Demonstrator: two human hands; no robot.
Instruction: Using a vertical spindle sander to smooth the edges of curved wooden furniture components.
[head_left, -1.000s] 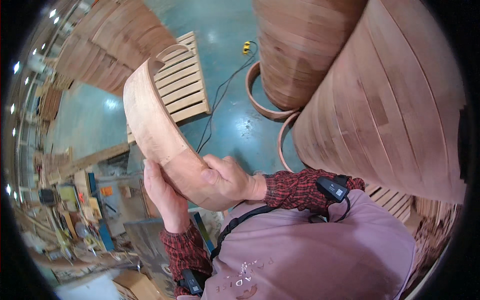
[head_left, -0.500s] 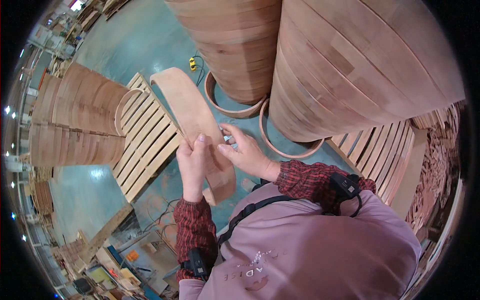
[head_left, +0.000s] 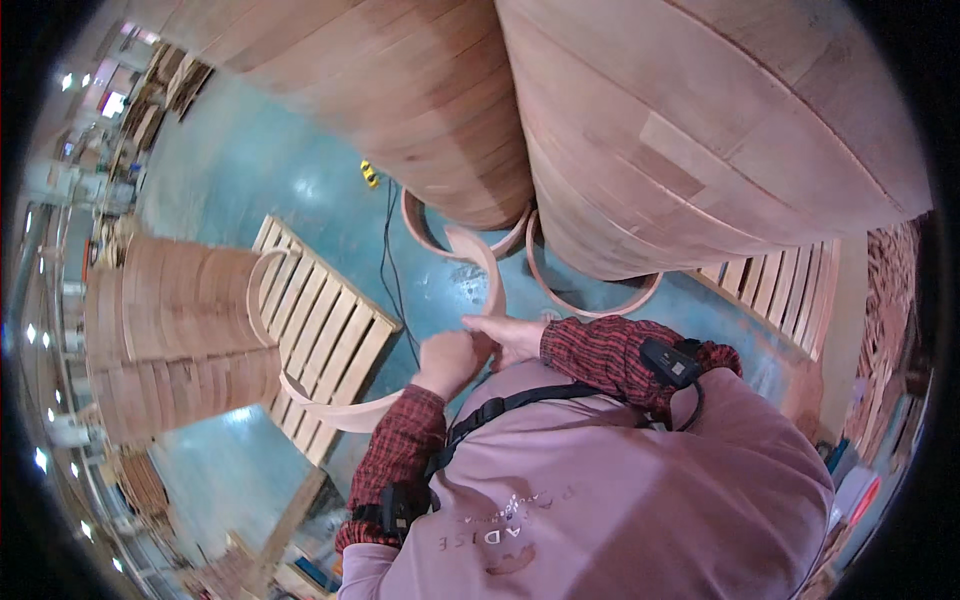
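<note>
Three banded wooden stacks are seen built up: a centre stack (head_left: 400,100) and a right stack (head_left: 690,130) across the top of the frame, and a left stack (head_left: 190,320) at mid-left, overlapping a slatted pallet (head_left: 335,335). One curved wooden strip (head_left: 494,292) is not laid on any stack; it is held near the middle of the frame, its upper end curled upward, its other end apparently swept left across the pallet. What work is left on it cannot be told.

The strip is gripped by the left hand (head_left: 447,362), fingers curled closed around it, the wrist bent inward. The right hand (head_left: 515,338) is brought in from the right, close against the left; how far its fingers are closed cannot be told. Both forearms are angled inward before the torso.
</note>
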